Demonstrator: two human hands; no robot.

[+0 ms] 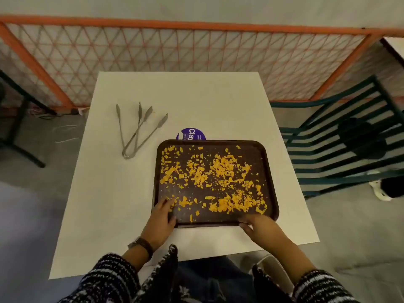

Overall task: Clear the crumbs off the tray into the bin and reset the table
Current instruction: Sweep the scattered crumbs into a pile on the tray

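Note:
A dark brown tray lies on the white table, right of its middle. Many orange crumbs are scattered over the tray. My left hand grips the tray's near left corner, thumb on the rim. My right hand holds the near edge at the right, fingers curled over the rim. No bin is in view.
Two pairs of metal tongs lie crossed on the table, far left of the tray. A purple round sticker peeks out behind the tray. A green slatted chair stands at the right. An orange mesh fence runs behind the table.

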